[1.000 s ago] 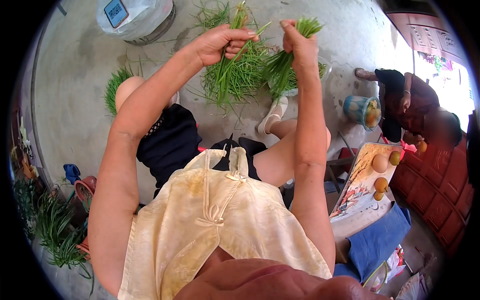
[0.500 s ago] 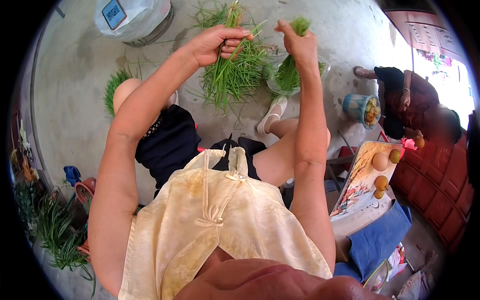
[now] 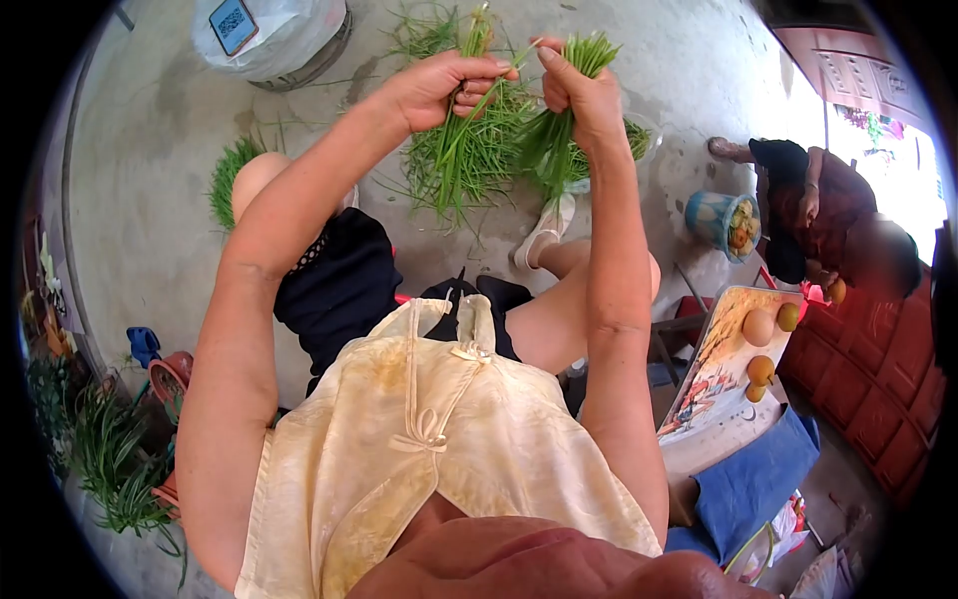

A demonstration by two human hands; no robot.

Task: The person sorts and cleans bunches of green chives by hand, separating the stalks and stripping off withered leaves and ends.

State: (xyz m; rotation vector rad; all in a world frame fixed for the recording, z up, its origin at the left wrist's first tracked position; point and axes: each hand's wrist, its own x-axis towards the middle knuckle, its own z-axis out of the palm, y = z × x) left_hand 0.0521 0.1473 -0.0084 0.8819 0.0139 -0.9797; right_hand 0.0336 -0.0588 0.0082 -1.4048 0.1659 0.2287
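Note:
My left hand [image 3: 444, 92] is closed round a loose bunch of garlic chives [image 3: 454, 165], whose pale ends stick up above the fist and whose green blades hang down. A thicker, neater bunch of garlic chives [image 3: 594, 52] is gripped in my right hand [image 3: 584, 95], cut-looking pale ends upward. Thumb and forefinger of the right hand reach toward a single stalk [image 3: 527, 55] that sticks out between both hands. Under them, a pile of loose chives [image 3: 499, 140] lies on the concrete floor. Behind my right wrist, a clear plastic bag or bowl [image 3: 647, 140] holding greens is partly hidden.
Another clump of chives [image 3: 232, 175] lies by my left knee. A plastic-covered bucket [image 3: 299, 50] bears a phone-like QR card [image 3: 234, 26]. At right, a person [image 3: 828, 205] sits near a blue bin [image 3: 707, 220] of peelings. Round fruits [image 3: 758, 327] rest on a small table [image 3: 714, 349].
My right hand has moved slightly left and turned, closer to my left hand, with its bunch tilting along. The left hand has shifted a little to the right.

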